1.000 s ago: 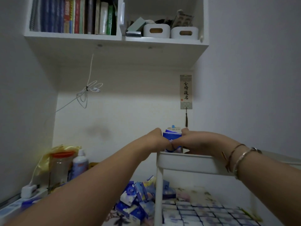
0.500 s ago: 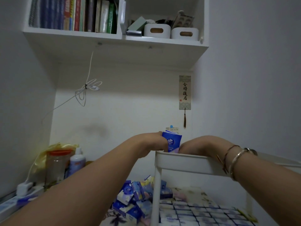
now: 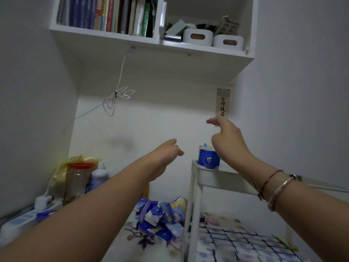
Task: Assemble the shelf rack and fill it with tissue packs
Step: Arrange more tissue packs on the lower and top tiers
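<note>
At nine o'clock a jar [image 3: 78, 178] and a bottle [image 3: 99, 176] stand on the desk [image 3: 120, 244], beside a power strip [image 3: 24, 220]; they sit well apart from the work. The left hand [image 3: 166, 154] hangs in the air near centre, fingers loosely curled, holding nothing. Below it, at six o'clock, a loose pile of packs [image 3: 160, 218] lies on the desk, not yet loaded. The rack [image 3: 196, 186] stands assembled at four o'clock: its lower tier looks tightly filled with rows of packs, while the top tray shows one upright pack [image 3: 208, 159] at its near-left corner. So I judge assembly done, filling partly done, the top tray mostly left. The right hand [image 3: 226, 137] hovers above that pack, empty, fingers relaxed. Overhead, at twelve o'clock, a wall shelf [image 3: 151, 53] overhangs but does not hinder.
</note>
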`<state>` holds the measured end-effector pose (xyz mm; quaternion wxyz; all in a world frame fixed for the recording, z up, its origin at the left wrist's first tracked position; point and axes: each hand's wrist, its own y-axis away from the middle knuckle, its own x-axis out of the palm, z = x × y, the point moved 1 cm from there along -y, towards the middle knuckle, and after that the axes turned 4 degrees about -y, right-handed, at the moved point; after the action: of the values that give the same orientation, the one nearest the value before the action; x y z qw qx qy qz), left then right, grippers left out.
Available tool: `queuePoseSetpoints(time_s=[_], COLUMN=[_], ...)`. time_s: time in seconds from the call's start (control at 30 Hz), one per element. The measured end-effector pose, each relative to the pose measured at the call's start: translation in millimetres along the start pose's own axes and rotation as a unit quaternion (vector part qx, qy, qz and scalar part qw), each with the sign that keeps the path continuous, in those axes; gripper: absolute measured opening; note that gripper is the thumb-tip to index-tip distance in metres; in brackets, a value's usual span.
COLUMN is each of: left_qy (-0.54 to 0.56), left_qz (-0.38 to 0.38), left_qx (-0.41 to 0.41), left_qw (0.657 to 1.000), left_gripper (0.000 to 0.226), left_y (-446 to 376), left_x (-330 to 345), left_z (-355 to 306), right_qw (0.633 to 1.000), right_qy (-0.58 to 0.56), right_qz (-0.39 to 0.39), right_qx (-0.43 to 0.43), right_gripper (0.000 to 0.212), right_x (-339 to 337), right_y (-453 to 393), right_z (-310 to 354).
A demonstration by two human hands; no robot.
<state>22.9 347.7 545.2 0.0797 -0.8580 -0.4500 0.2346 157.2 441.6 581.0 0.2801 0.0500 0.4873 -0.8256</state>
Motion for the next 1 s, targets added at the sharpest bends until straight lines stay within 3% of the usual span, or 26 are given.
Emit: queuePoseSetpoints(time_s=[0.13,0.27,0.47,0.57,0.67,0.8,0.93,1.0], left_qy=[0.05,0.06,0.016,-0.002,-0.015,-0.028,-0.116,-0.199], left_qz=[-0.072,-0.14,-0.227,-0.253,-0.275,-0.269,-0.28,-0.302], left_qx=[-0.01,-0.038,-0.125,-0.157,-0.153,-0.105,-0.086,-0.083], left_qw=[0.996,0.988,0.966,0.955,0.949,0.957,0.949,0.929], left_gripper=[0.055,0.049,0.044,0.042,0.037,0.038,0.04,0.041], left_y=[12.9,23.0,45.2,51.1,46.1,30.9,31.9,32.2], left_x=[-39.1,-75.8,-103.9,-110.5,-117.2,-133.1,-145.8,-151.4], left_z=[41.1,101.0,219.9,266.4,295.6,306.5,322.6,333.4], right_qw=[0.997,0.99,0.964,0.959,0.958,0.953,0.926,0.903], right_qy=[-0.001,-0.013,0.023,0.054,0.063,0.121,0.222,0.265], right_qz=[0.055,0.141,0.256,0.265,0.265,0.279,0.278,0.305], right_qx=[-0.046,-0.025,0.067,0.086,0.086,-0.006,-0.125,-0.149], right_gripper=[0.056,0.054,0.043,0.033,0.037,0.042,0.058,0.068], right_x=[53.6,112.2,211.8,257.0,302.2,363.3,409.1,429.2], right_y=[21.4,42.9,68.9,75.4,74.8,62.6,39.2,26.4], right_z=[38.7,49.6,-10.0,-43.6,-69.6,-91.2,-100.6,-101.1])
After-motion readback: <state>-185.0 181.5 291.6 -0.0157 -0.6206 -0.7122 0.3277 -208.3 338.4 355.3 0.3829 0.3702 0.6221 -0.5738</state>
